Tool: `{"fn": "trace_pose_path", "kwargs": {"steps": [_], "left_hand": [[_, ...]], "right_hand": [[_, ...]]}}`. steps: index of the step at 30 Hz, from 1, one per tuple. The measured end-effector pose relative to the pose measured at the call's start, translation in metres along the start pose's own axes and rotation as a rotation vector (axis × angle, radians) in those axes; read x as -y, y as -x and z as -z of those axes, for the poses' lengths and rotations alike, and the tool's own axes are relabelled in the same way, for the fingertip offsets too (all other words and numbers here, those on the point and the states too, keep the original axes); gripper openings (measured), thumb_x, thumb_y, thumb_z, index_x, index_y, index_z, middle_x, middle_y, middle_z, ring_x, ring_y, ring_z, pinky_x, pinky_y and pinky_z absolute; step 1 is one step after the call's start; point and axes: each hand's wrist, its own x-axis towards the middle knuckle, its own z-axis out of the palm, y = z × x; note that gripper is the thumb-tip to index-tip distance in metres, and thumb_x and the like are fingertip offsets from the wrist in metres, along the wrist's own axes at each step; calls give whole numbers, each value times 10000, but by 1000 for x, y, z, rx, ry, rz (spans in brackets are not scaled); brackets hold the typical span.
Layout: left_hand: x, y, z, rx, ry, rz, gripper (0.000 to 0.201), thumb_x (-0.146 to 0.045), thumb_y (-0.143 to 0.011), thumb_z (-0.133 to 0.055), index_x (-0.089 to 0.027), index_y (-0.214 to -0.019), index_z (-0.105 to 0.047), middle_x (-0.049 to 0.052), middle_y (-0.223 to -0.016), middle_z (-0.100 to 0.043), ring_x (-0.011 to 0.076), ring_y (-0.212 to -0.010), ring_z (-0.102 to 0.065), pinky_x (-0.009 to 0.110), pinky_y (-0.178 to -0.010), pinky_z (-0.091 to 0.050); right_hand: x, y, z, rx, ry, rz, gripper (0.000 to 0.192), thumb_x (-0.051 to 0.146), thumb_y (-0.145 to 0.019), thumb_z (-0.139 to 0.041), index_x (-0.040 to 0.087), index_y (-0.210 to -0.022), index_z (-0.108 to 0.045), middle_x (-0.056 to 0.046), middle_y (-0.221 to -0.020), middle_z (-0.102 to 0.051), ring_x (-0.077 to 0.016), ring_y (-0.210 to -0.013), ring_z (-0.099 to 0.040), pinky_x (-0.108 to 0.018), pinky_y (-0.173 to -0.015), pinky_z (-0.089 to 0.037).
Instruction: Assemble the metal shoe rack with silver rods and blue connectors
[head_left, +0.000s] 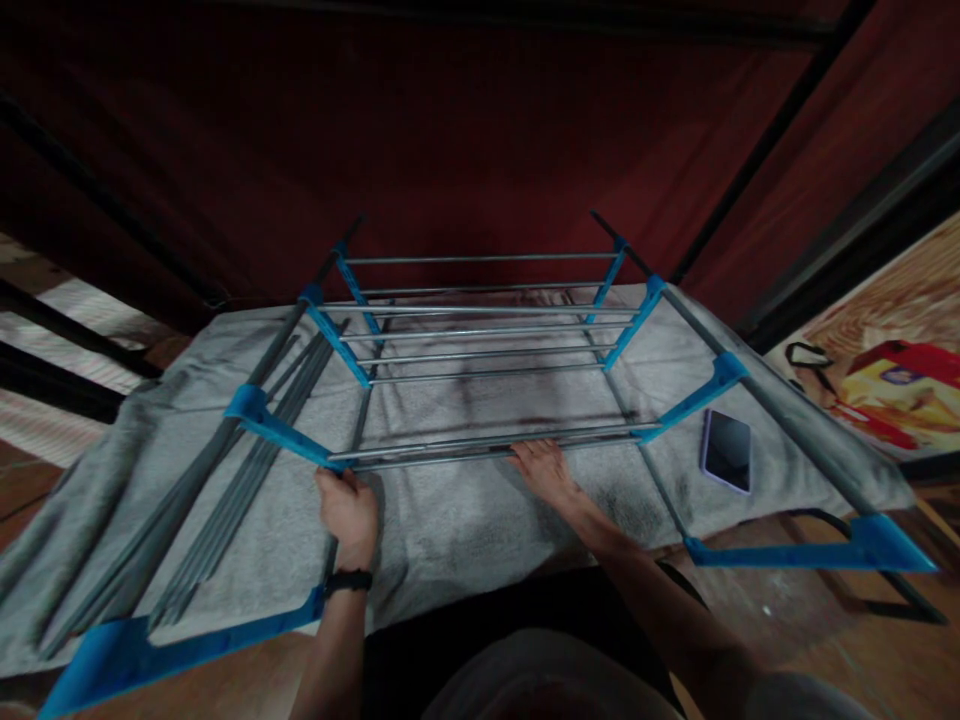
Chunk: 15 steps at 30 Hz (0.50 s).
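At the near edge, the near left blue bracket (120,650) and the near right blue bracket (787,555) ended the frame of a tubular rack (480,333), which lay on a rumpled grey blanket (465,530) in front of the person. Just beyond, the left hand (349,515), a black wristband (349,580) behind it, had its fingers closed on the inner end of the middle left blue bracket (281,432), where two thin grey cross tubes (435,460) met it. The right hand (541,468) had its fingers curled over the lower of those tubes, past their midpoint; whether they also touched the upper one could not be told. The tubes ran across to the middle right blue bracket (694,398). Outside the frame's left pole lay more grey tubes, and just inside it a bundle of loose tubes (236,505). Near the right pole lay a smartphone (727,452) in a purple case, its screen dark. Further right, a yellow-and-red package (907,385) with a blue patch sat on a wood-patterned surface (900,290), its lettering too blurred to read. Farther off, several cross tubes joined the far blue brackets (337,340), and behind them rose a dark red backdrop (480,140).
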Motion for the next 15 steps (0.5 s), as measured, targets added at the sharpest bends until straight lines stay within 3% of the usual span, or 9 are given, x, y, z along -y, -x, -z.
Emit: {"fn": "trace_pose_path", "kwargs": {"steps": [10,15], "left_hand": [[5,2,0,15,195,-47,267,-196,-953,-427,-172,-1197,-533,124,-1063,-642,265,-1049,-645,402,-937,-506],[9,3,1,50,250,-50,303,-216,-960,-431,-169,-1246,-519,148,-1140,-646,280,-1120,-628,449,-997,-499]], "right_hand": [[-7,4,-17,-145,56,75,337,365,-1059,-406,191,-1123,-688,-87,-1077,-738,-227,-998,-643,-355,-967,-380],[-10,4,-22,-170,84,94,334,364,-1053,-405,199,-1096,-693,-97,-1052,-742,-236,-971,-653,-372,-957,-387]]}}
